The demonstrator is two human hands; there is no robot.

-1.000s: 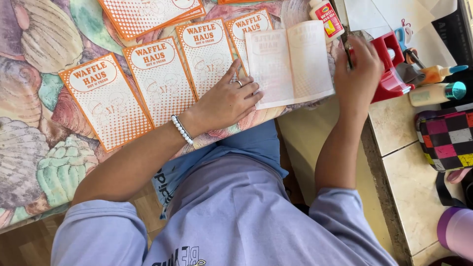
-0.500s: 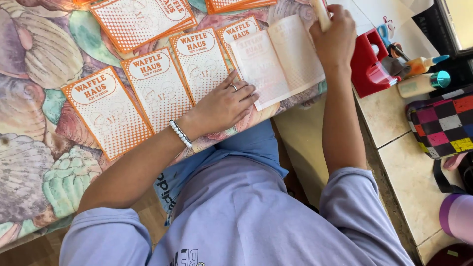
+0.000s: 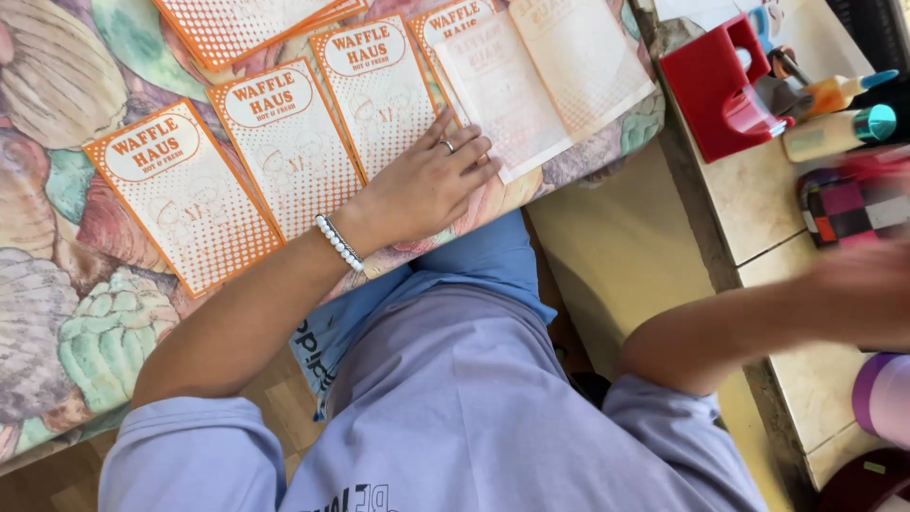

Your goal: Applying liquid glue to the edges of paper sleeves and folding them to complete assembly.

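My left hand (image 3: pixel 427 185) lay flat, fingers spread, fingertips pinning the open paper bag (image 3: pixel 545 81) right ahead of them. My right hand (image 3: pixel 867 284) was off sideways, too blurry to tell its grip.

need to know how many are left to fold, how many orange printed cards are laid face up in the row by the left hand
3 lie fully in view: one far left, one in the middle, one beside the left hand at. A fourth is partly hidden under the pale folded sheet; a separate stack sits above.
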